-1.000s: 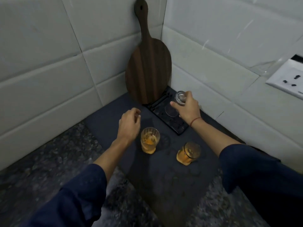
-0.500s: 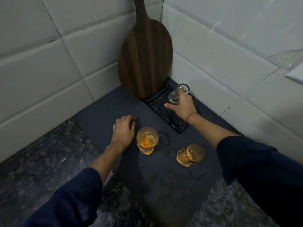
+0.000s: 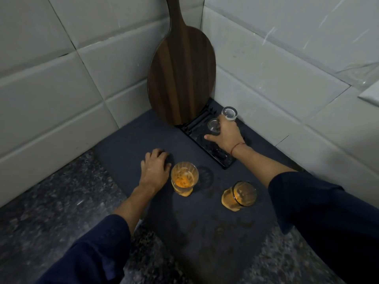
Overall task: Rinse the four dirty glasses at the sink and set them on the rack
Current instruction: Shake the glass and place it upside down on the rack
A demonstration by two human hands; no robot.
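Note:
Two clear glasses stand upside down on the black rack [image 3: 223, 160] in the corner: one [image 3: 230, 113] at the far end, one [image 3: 214, 125] just in front of it. My right hand [image 3: 225, 135] grips the nearer clear glass. Two dirty glasses with orange residue stand on the dark mat [image 3: 184, 226]: one [image 3: 184, 178] at the middle, one [image 3: 240, 196] to its right. My left hand [image 3: 154, 168] rests on the mat with fingers curled, just left of the middle dirty glass, holding nothing.
A dark wooden cutting board [image 3: 181, 76] leans upright in the tiled corner right behind the rack. Speckled granite counter [image 3: 51, 212] surrounds the mat. A white socket plate [image 3: 371, 95] shows at the right edge.
My right hand lowered the clear glass onto the rack beside the other one. My left hand came down to rest on the mat. The view tilted down.

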